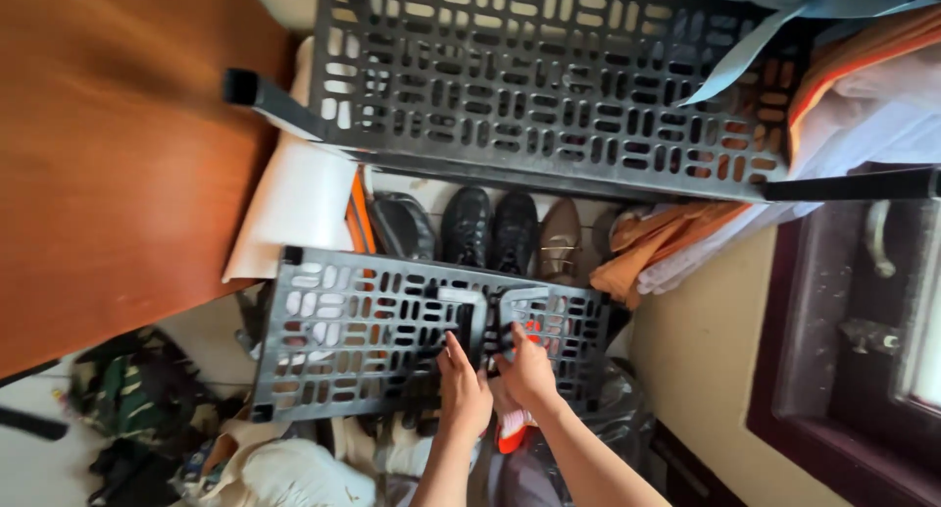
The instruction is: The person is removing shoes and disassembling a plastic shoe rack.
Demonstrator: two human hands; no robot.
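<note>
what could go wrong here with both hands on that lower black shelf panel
The lower shelf panel is held only near its middle by the left hand and right hand, so it might tip. Fingers could catch in its slots. If it drops, it would likely land on the shoes or clutter below.

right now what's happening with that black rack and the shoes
A person's left hand and right hand press on the near edge of the lower black slotted shelf panel, fingers at its slots. A larger matching panel sits above. Between them a row of dark and brown shoes shows below, with orange cloth to the right.
</note>
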